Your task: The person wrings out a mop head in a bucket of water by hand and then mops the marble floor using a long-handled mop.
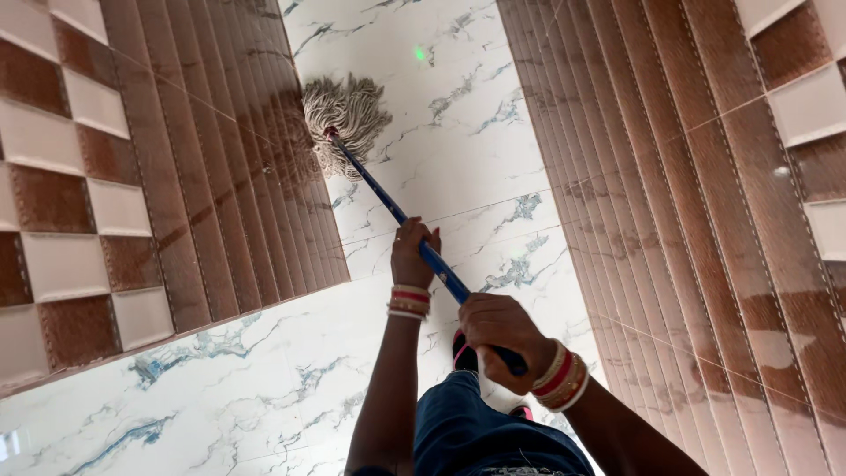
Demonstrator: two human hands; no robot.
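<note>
The blue mop handle (414,238) is gripped by both the left hand (412,251) and right hand (498,330); the string mop head (345,119) lies on the marble floor (458,115), seemingly against the brown tiled wall (220,159). Scuffed tiles or a slip on wet marble could follow.

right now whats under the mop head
The mop head rests on the white marble-look floor, beside the brown tiled wall. The floor patch directly beneath its strands is covered, so unseen.

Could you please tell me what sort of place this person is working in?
Probably an indoor corridor or bathroom: a white marble-look tiled floor runs between brown tiled walls, and both hands hold a string mop on it.
</note>
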